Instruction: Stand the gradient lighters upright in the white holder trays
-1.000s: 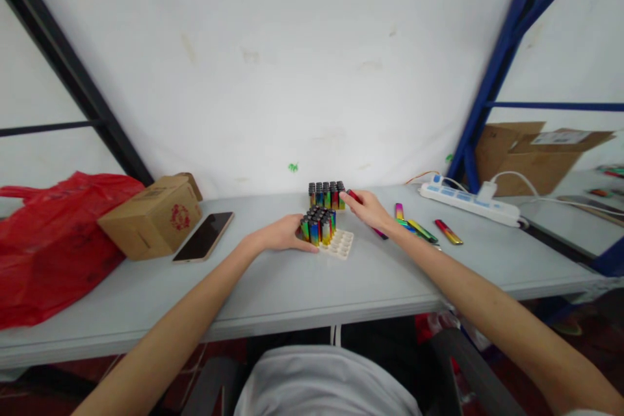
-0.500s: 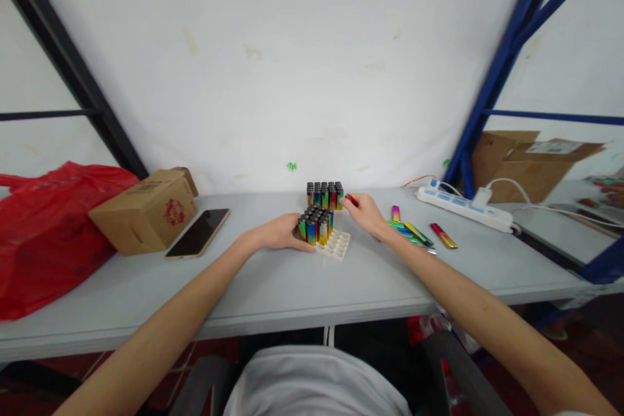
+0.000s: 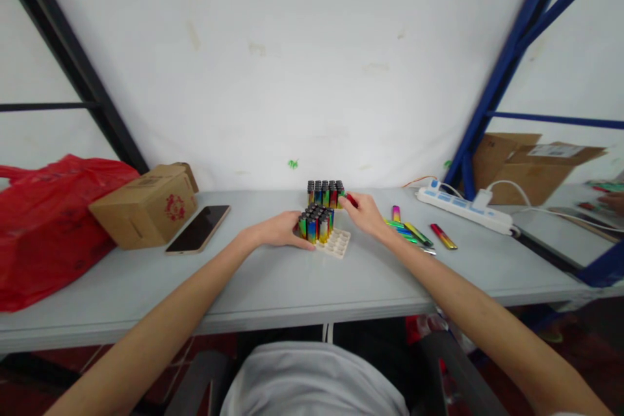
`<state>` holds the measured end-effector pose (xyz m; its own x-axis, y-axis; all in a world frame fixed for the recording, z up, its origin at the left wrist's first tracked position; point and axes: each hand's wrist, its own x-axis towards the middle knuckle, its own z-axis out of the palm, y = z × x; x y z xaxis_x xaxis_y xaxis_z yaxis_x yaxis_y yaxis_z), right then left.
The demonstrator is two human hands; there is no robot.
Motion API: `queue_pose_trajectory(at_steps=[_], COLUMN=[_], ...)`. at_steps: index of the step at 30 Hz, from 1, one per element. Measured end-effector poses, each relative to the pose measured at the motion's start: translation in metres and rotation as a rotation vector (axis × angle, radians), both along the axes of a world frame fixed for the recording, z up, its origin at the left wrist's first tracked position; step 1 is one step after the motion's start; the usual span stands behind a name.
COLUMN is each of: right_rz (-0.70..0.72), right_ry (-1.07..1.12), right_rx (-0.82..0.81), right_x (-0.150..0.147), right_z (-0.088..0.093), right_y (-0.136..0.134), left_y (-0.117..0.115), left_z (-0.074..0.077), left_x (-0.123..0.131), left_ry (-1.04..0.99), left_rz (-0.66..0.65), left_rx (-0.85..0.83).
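In the head view, my left hand [image 3: 281, 230] curls around the left side of a white tray [image 3: 340, 244] with round holes. Shiny multicoloured tubes [image 3: 312, 229] with black tops stand upright in its left part; the holes at its right side are bare. My right hand [image 3: 364, 213] pinches a small red tube [image 3: 351, 200], mostly hidden by the fingers. It is beside a second upright group of similar tubes [image 3: 325, 194] behind the tray. More shiny flat-looking tubes [image 3: 409, 233] lie loose by my right forearm, and a red-and-yellow one [image 3: 443, 236] lies farther right.
On the left are a phone [image 3: 199, 229], a cardboard box [image 3: 146, 208] and a red plastic bag [image 3: 63, 234]. At the right a white power strip [image 3: 465, 210] with cables lies before a blue metal frame [image 3: 492, 97]. Another person's hand [image 3: 613, 201] shows at the far right edge.
Both hands keep nearly the same place and grip. The view has shifted slightly.
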<state>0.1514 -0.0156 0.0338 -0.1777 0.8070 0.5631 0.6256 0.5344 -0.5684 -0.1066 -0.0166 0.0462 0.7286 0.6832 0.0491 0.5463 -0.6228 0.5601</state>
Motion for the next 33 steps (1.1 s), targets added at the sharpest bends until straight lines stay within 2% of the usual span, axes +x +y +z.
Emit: queue_pose_trajectory(at_steps=[9,15,22,28,33], right_rz=[0.105,0.264,0.388,0.428,0.398], right_ry=[-0.047,-0.209,-0.147,-0.309,-0.385], right_rx=[-0.006,0.198,0.041,0.088,0.055], right_x=[-0.004,-0.006,-0.013,-0.019,-0.020], right_z=[0.017,0.026,0.021,0.013,0.019], right_y=[-0.021,-0.034,-0.045,-0.038,-0.041], left_y=[0.002,0.002,0.000,0.002,0.002], left_z=[-0.003,-0.003,-0.001,-0.002,-0.002], left_x=[-0.001,0.000,0.000,0.000,0.000], left_ry=[-0.019,-0.017,0.004,0.000,0.023], left_rz=[0.003,-0.020,0.035,0.005,0.009], left_rx=[-0.006,0.000,0.014,0.023,0.034])
